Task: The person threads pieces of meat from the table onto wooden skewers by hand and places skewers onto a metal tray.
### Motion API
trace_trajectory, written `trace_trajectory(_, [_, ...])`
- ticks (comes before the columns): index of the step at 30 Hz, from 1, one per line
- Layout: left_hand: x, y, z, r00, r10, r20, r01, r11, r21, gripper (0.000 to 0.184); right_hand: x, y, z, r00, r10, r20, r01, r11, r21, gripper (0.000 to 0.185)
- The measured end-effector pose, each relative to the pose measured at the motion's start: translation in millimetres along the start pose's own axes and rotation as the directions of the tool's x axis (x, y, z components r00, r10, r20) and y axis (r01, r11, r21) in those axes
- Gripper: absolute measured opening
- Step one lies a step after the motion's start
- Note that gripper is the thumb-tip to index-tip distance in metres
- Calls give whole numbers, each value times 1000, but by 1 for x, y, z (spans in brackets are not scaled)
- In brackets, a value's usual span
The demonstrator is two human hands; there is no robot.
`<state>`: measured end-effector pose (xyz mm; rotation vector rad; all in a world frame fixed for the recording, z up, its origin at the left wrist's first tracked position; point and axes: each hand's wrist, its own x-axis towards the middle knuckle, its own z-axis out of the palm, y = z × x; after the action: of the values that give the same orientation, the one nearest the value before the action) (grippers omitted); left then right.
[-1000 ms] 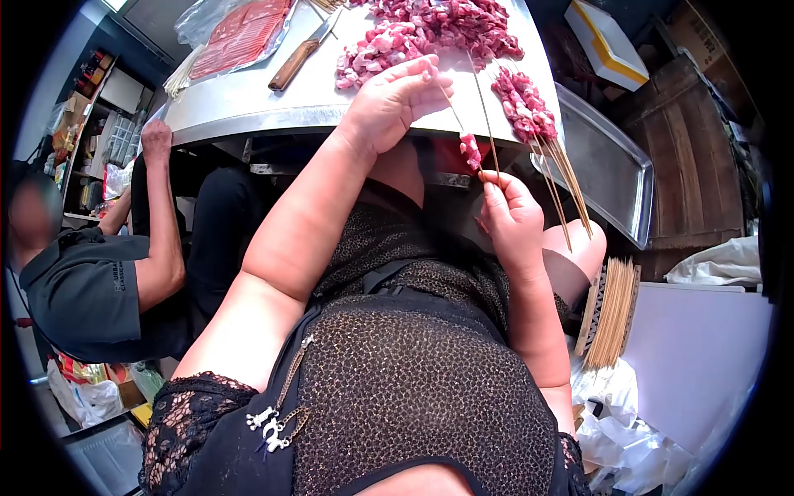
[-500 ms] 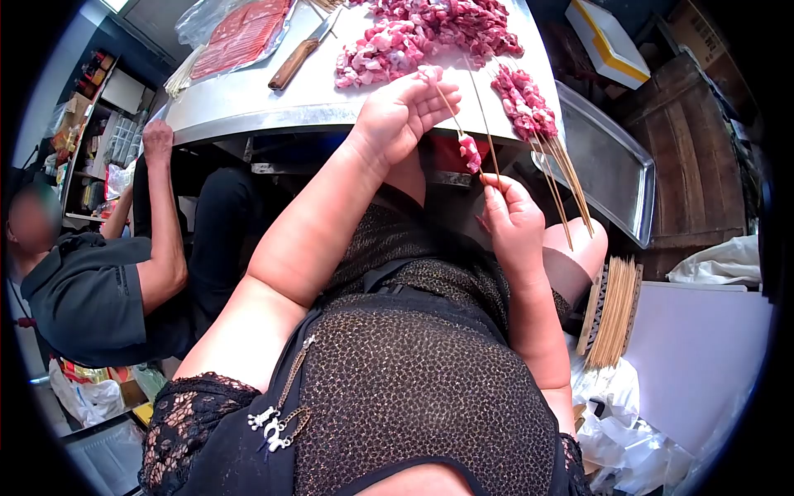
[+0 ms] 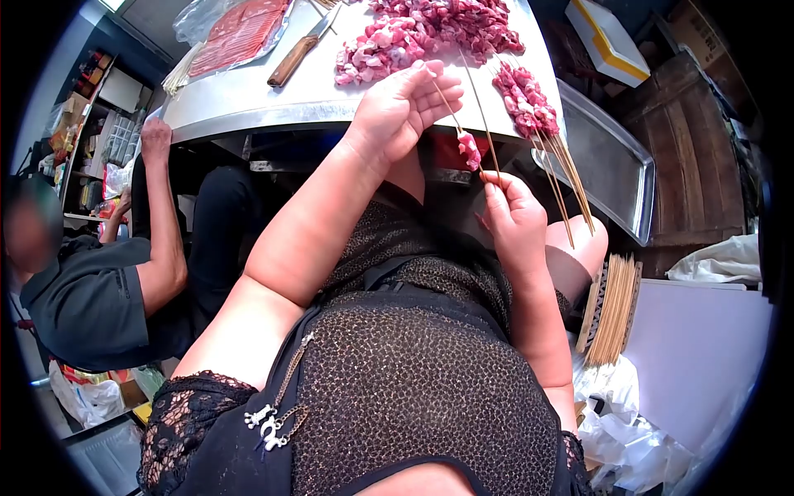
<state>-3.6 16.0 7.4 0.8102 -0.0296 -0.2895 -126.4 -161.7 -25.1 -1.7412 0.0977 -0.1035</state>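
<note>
My right hand [image 3: 514, 217] is closed around the lower ends of two thin wooden skewers. One skewer [image 3: 453, 114] carries a few red meat pieces [image 3: 469, 151] partway along it. The second skewer [image 3: 481, 103] looks bare and slants up over the table edge. At the upper tip of the meat-bearing skewer, my left hand [image 3: 404, 112] pinches with thumb and forefinger, its other fingers loosely curled. A small piece of meat there is mostly hidden by the fingertips. Beyond my left hand lies a large heap of cut meat [image 3: 389, 45] on the metal table [image 3: 240, 112].
Several loaded meat skewers [image 3: 527, 103] lie at the table's right edge, bare ends overhanging. A wooden-handled knife [image 3: 294, 59] and bagged skewers [image 3: 244, 33] are at left. Right are a metal tray [image 3: 608, 157] and bundled sticks [image 3: 612, 310]. Another person [image 3: 91, 289] sits at left.
The meat piece seen at my left fingertips is now mostly covered by thumb and forefinger. My right hand has barely moved. The person at left has shifted slightly.
</note>
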Motion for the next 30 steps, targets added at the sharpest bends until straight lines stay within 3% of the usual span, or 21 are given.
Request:
trace_trajectory(12, [-5, -2, -2, 1000, -4, -7, 4, 996, 85, 30, 4, 7, 3, 1000, -6, 6, 6, 1000, 3, 17])
trace_trajectory(15, [-4, -11, -2, 999, -6, -35, 6, 1000, 19, 30, 5, 6, 7, 998, -61, -2, 61, 998, -32, 16])
trace_trajectory(19, [-3, -11, -2, 998, -54, -12, 54, 999, -4, 29, 7, 8, 6, 1000, -18, 0, 18, 1000, -18, 16])
trace_trajectory(22, [-1, -13, -5, 995, -93, 36, 91, 995, 37, 28, 7, 8, 5, 1000, 0, 8, 0, 1000, 19, 17])
trace_trajectory(30, [-8, -24, 5, 977, -166, 133, 161, 986, 50, 24, 9, 3, 5, 990, 82, 115, -116, 939, 325, 18])
